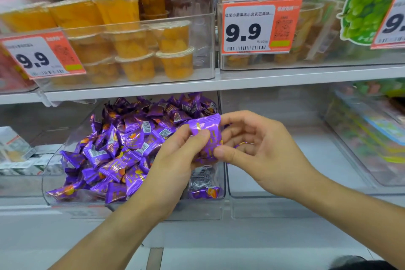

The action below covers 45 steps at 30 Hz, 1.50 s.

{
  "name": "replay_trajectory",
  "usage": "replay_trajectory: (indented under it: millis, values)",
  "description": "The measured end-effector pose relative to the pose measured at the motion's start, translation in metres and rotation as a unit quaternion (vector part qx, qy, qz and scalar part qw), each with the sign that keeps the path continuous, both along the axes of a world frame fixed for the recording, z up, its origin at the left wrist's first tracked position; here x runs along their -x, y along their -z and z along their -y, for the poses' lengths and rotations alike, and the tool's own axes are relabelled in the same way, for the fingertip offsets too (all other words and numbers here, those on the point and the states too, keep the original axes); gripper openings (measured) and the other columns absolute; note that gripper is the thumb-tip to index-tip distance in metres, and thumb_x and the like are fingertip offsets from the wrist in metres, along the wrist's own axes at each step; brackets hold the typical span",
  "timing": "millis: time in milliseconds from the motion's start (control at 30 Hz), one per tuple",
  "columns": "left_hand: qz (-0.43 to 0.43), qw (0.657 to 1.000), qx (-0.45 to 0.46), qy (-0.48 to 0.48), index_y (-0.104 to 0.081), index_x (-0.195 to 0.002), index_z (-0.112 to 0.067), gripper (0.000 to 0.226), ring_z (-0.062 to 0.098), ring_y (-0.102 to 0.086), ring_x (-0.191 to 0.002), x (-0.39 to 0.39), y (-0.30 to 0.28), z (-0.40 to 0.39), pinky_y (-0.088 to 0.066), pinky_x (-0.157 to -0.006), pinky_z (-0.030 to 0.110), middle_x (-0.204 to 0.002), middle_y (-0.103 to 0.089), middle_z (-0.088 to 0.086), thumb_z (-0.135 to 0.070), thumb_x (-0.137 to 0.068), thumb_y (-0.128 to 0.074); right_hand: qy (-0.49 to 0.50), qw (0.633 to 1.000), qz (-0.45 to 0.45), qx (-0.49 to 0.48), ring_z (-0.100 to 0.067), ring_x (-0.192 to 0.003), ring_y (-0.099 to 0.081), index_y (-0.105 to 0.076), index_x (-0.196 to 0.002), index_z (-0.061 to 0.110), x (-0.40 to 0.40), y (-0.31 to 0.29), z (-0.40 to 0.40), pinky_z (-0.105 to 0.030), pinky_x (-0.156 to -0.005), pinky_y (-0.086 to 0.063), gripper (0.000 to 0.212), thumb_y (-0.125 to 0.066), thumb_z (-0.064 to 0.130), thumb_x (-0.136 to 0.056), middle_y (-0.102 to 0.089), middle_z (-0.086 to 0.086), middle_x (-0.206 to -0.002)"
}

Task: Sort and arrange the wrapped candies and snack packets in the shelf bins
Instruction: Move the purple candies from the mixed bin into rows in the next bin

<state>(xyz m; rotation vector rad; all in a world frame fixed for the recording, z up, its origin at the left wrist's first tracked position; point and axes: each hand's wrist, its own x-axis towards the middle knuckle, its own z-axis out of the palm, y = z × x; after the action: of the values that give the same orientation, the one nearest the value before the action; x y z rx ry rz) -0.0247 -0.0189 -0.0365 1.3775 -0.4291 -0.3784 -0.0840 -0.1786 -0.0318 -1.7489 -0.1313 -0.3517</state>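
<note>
Both forearms reach up from the bottom edge toward a clear bin [221, 182] on the lower shelf. Held between the two hands, just above the bin's right front corner, is one purple packet [207, 132]. Left hand [175, 155] pinches its left edge, thumb pressed on the wrapper's face, fingers curled behind. Right hand [258, 149] is half open, thumb tip clamped on the packet's lower right edge and fingers loosely bent behind it. Below and left, the bin holds a heap of purple candies [122, 147], too many to count. Two orange price tags [260, 26] reading 9.9 are fully visible above, with stacked fruit cups [153, 50].
</note>
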Motion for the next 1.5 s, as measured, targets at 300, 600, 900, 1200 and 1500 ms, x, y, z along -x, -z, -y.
replay_trajectory:
  millis: [300,600,900,1200,1500]
  values:
    - [0.042,0.995,0.029,-0.089,-0.065,-0.088,0.000,0.035,0.009,-0.061,-0.056,0.008,-0.001,0.005,-0.054,-0.061,0.024,-0.066,-0.068,0.000,-0.032,-0.096,-0.050,0.019,0.995,-0.027,-0.089,-0.017,-0.045,-0.053,-0.061,-0.102,0.015,0.002,0.000,-0.010,-0.024,-0.047,-0.047,0.044,-0.087,0.006,-0.068,-0.062,-0.006,-0.071]
    - [0.065,0.992,0.010,-0.112,-0.067,-0.088,-0.007,0.041,0.017,-0.067,-0.070,0.009,-0.002,0.006,-0.056,-0.067,0.027,-0.077,-0.072,0.007,-0.044,-0.090,-0.050,0.012,0.999,-0.040,-0.020,-0.012,-0.092,-0.067,-0.062,-0.113,0.024,0.004,0.006,-0.010,-0.031,-0.073,-0.059,0.058,-0.084,0.040,-0.062,-0.071,0.015,-0.105]
    - [0.140,0.982,-0.060,-0.115,-0.065,-0.072,-0.003,0.056,0.019,-0.043,-0.060,0.010,0.003,0.005,-0.045,-0.058,0.050,-0.062,-0.049,0.024,-0.055,-0.091,-0.058,-0.010,1.000,-0.004,-0.007,-0.026,-0.080,-0.064,-0.065,-0.112,0.022,0.006,0.005,-0.007,-0.032,-0.061,-0.051,0.057,-0.094,0.017,-0.062,-0.072,0.000,-0.095]
    - [0.194,0.950,-0.243,-0.024,-0.067,-0.107,-0.024,0.028,0.012,-0.065,-0.083,-0.009,0.023,-0.002,-0.057,-0.078,0.028,-0.093,-0.069,-0.005,-0.027,-0.082,-0.078,0.108,0.979,0.001,0.172,-0.017,-0.077,-0.065,-0.065,-0.099,0.023,-0.022,0.008,0.070,-0.023,-0.071,-0.052,0.045,-0.090,0.009,-0.064,-0.070,0.002,-0.088]
    - [0.199,0.924,-0.316,0.079,-0.054,-0.108,-0.032,0.045,0.006,-0.068,-0.073,-0.011,0.041,-0.002,-0.057,-0.077,0.035,-0.090,-0.067,-0.005,-0.031,-0.075,-0.085,-0.052,0.859,-0.213,0.462,0.000,-0.071,-0.055,-0.067,-0.102,0.035,-0.056,0.060,0.093,-0.018,-0.061,-0.040,0.043,-0.085,0.024,-0.065,-0.060,0.013,-0.089]
